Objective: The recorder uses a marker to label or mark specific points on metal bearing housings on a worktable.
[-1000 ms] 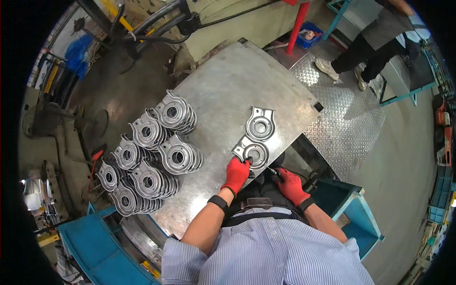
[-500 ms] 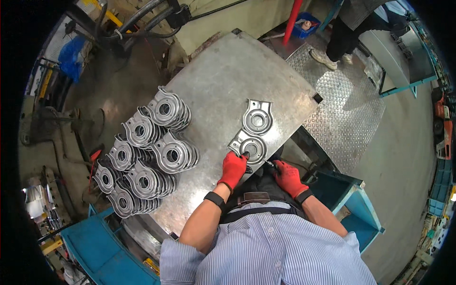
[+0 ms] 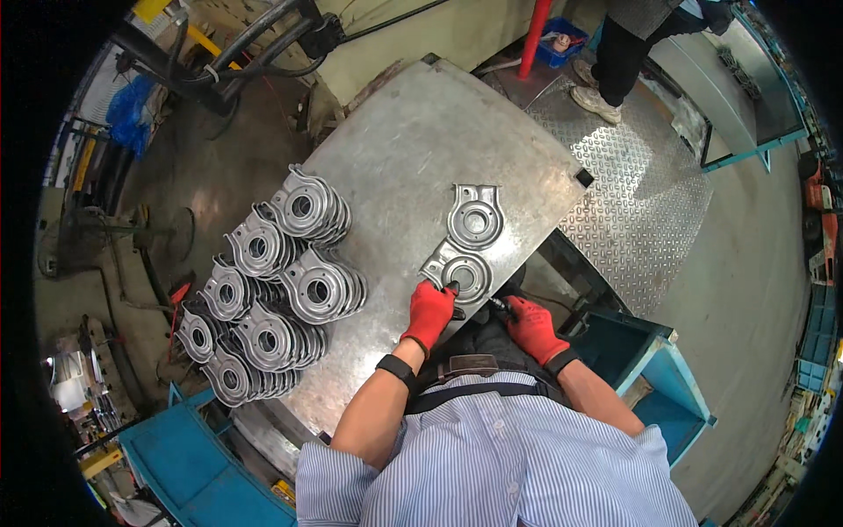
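Two round stamped metal brackets lie on the steel table (image 3: 395,132) in front of me. My left hand (image 3: 430,314), in a red glove with dark fingertips, grips the nearer bracket (image 3: 464,277) by its lower left edge. The farther bracket (image 3: 476,218) lies flat just beyond it. My right hand (image 3: 531,327), also gloved in red, is closed around a slim dark tool (image 3: 499,303). The tool's tip meets or nearly meets the nearer bracket's right rim; its exact kind is unclear. Stacks of similar brackets (image 3: 318,285) stand at the table's left side.
Blue metal bins stand at the lower left (image 3: 189,457) and at my right (image 3: 663,378). Beyond the table's right edge is a tread-plate platform (image 3: 637,193), where another person (image 3: 628,61) stands. A red post (image 3: 535,39) rises near a blue crate (image 3: 562,44).
The view has shifted very slightly. Both hands keep nearly the same hold and place. The other person's feet and body have moved a little to the left.
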A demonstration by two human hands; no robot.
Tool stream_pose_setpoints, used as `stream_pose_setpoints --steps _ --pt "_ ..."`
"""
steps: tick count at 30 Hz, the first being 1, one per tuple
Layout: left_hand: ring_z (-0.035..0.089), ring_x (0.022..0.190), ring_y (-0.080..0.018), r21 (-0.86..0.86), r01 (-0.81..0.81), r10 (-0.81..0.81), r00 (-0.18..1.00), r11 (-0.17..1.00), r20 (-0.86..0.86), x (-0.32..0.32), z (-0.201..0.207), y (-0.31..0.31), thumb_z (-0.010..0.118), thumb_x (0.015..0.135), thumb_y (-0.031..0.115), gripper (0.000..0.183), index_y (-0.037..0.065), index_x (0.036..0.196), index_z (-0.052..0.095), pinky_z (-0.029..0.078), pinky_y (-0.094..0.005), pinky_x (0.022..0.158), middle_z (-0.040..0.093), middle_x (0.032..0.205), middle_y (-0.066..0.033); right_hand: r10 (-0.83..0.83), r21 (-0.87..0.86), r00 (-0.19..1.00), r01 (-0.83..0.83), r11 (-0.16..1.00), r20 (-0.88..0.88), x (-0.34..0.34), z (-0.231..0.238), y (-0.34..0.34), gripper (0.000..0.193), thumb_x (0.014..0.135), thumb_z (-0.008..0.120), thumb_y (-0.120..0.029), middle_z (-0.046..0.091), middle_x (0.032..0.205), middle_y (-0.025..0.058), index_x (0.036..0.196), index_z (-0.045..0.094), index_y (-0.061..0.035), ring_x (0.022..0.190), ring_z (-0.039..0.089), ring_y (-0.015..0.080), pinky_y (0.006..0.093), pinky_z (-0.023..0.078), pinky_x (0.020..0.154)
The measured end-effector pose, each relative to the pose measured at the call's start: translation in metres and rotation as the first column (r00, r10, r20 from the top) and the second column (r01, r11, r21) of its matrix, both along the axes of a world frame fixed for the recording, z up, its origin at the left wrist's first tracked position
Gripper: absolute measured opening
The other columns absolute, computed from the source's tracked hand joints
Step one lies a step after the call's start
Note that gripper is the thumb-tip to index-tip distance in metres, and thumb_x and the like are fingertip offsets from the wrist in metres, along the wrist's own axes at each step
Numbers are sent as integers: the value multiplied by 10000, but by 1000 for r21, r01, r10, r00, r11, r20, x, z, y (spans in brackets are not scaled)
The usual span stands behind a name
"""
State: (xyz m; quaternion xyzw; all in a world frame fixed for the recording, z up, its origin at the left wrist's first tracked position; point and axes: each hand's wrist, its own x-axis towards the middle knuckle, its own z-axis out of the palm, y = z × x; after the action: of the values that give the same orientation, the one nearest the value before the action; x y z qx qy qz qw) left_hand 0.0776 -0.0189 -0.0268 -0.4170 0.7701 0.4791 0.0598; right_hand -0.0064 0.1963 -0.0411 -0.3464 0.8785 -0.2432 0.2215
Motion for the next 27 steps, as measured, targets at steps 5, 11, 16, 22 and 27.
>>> stream_pose_setpoints --steps 5,11,16,22,27 --pt "597 895 -423 -66 6 -7 1000 998 -18 5 -11 -2 671 765 268 325 -31 886 635 476 -471 758 628 909 -263 -1 32 1000 1 999 0 0 5 -4 386 750 629 -164 624 1046 150 1121 564 -80 954 595 345 422 486 793" --pt "595 894 -424 -80 23 -20 999 997 30 1 2 -2 673 761 282 347 -46 864 631 472 -471 764 628 891 -267 28 46 997 -31 998 74 -3 4 -2 394 754 641 -191 626 1043 149 1125 566 -84 950 596 344 422 485 797" --pt "604 878 -422 -118 -18 15 1000 993 -22 8 -15 -4 680 756 282 361 -64 842 625 476 -466 740 629 864 -273 20 27 1000 -20 999 11 -2 6 -5 389 765 636 -202 626 1029 152 1129 563 -88 950 599 343 420 486 790" --pt "597 879 -440 -13 -17 17 999 1000 46 -2 11 -1 680 756 278 354 -60 849 630 481 -468 745 614 873 -297 30 -46 999 -29 999 20 -1 -1 1 373 758 633 -170 629 1019 152 1116 571 -84 936 603 347 420 487 785" --pt "596 891 -433 -75 -9 10 1000 997 16 2 3 1 676 760 278 340 -44 858 635 482 -473 752 619 882 -282 10 -43 998 -7 999 60 -3 1 -3 401 735 651 -159 629 1033 159 1121 577 -82 945 602 351 419 486 794"
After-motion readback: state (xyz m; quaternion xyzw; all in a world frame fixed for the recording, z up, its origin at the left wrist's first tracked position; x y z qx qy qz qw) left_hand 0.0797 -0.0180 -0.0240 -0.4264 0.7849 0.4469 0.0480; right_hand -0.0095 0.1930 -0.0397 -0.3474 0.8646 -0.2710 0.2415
